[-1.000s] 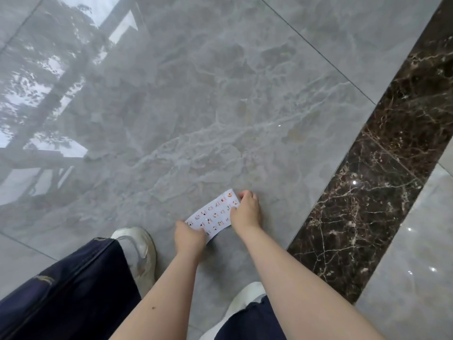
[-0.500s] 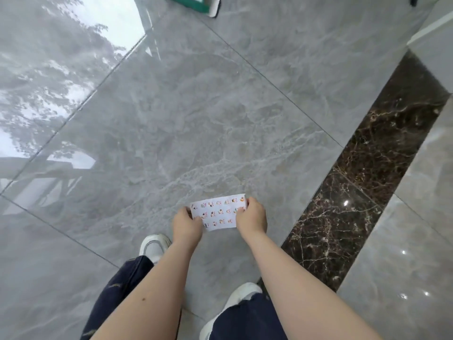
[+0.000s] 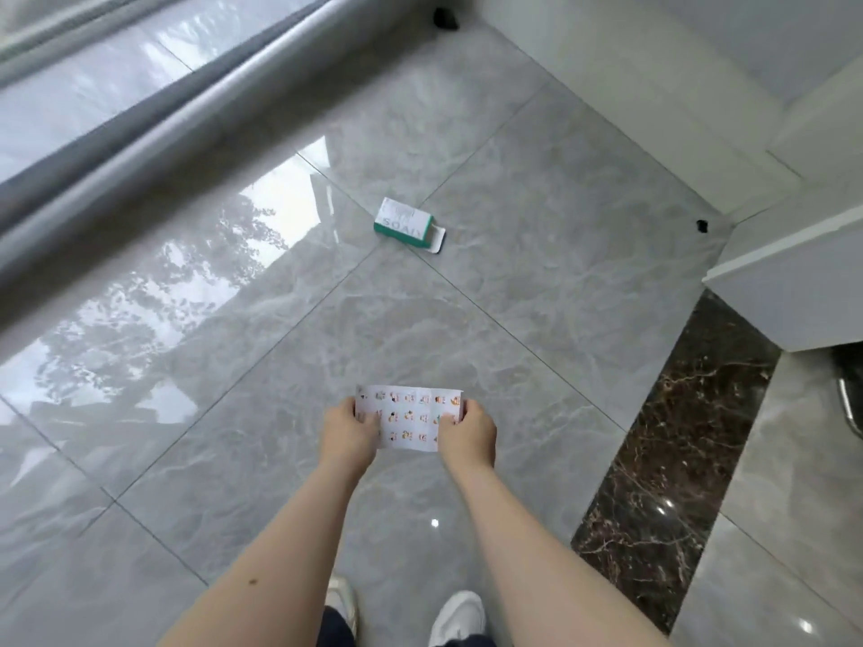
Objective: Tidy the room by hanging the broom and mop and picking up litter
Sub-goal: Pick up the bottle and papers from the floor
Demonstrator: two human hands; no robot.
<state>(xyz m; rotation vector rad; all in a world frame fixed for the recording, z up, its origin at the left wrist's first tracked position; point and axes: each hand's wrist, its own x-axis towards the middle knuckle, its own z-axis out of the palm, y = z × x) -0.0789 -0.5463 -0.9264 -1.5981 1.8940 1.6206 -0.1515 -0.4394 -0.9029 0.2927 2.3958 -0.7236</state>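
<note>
A white paper sheet (image 3: 411,417) printed with rows of small orange pictures is held flat in front of me, off the floor. My left hand (image 3: 349,431) pinches its left edge and my right hand (image 3: 468,432) pinches its right edge. Farther ahead on the grey floor tiles lies a green and white soap box (image 3: 404,223), its end flap open, well out of reach of both hands. No broom or mop is in view.
A grey window sill or frame (image 3: 140,128) runs along the left. White cabinets (image 3: 789,291) stand at the right, with a dark marble floor strip (image 3: 672,459) beside them. Two small dark bits (image 3: 701,225) lie near the skirting. My white shoes (image 3: 460,616) show at the bottom.
I have risen from a crouch, lifting the paper sheet off the floor with both hands. The view has tilted up, so the soap box and cabinets now show.
</note>
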